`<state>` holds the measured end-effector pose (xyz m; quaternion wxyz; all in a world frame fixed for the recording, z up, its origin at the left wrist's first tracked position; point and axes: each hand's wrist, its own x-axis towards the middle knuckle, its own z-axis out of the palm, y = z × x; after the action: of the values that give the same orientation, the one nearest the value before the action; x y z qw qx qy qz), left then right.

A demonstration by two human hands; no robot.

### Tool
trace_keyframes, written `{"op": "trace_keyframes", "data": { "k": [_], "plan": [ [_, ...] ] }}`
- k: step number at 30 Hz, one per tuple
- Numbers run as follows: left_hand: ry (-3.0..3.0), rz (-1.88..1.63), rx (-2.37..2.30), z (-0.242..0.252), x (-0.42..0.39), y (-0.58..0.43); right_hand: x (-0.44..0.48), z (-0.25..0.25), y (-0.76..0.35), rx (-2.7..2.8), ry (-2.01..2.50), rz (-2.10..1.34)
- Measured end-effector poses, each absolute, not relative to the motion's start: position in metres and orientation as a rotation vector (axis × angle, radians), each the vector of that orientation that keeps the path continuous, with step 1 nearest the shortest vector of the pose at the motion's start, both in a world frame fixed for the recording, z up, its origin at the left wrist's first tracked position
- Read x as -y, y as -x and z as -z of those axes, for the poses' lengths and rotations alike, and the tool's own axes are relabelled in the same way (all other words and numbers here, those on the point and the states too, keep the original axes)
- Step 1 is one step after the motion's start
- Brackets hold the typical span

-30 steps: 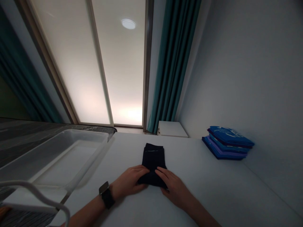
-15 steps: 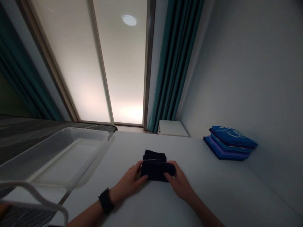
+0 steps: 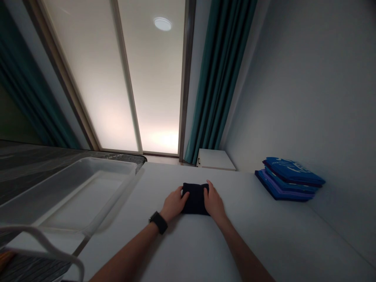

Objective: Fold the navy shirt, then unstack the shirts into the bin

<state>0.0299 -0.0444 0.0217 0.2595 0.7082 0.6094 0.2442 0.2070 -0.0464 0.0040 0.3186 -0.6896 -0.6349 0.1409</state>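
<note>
A small dark folded cloth [image 3: 195, 197] lies on the white table [image 3: 264, 239], folded into a compact square. My left hand [image 3: 174, 203], with a dark watch on its wrist, rests against the cloth's left side, fingers curled onto its edge. My right hand [image 3: 213, 200] lies on the cloth's right side, fingers stretched forward along it. Both hands press the cloth between them.
A clear plastic bin [image 3: 73, 194] stands at the left of the table. A stack of folded blue and purple cloths [image 3: 289, 183] lies at the right by the wall. A white hanger [image 3: 44, 244] shows at the lower left. A teal curtain [image 3: 217, 78] hangs behind.
The near end of the long dark cloth was lifted and folded forward over its far end. Both hands moved away from me and now rest on the smaller folded square.
</note>
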Motion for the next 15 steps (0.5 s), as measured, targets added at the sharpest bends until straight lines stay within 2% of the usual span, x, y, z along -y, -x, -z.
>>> {"op": "trace_keyframes", "data": {
  "k": [4,8,15],
  "plan": [
    [-1.705,-0.578,-1.34,-0.022,0.049,-0.012,0.048,-0.01,-0.237,1.885,1.599,-0.55],
    [-1.73,-0.877,-1.3,-0.023,0.055,0.009,0.058,-0.025,-0.262,2.085,1.402,-0.815],
    [-2.207,-0.738,-1.108,-0.027,0.079,-0.022,0.059,-0.025,-0.262,2.119,1.479,-0.722]
  ]
}}
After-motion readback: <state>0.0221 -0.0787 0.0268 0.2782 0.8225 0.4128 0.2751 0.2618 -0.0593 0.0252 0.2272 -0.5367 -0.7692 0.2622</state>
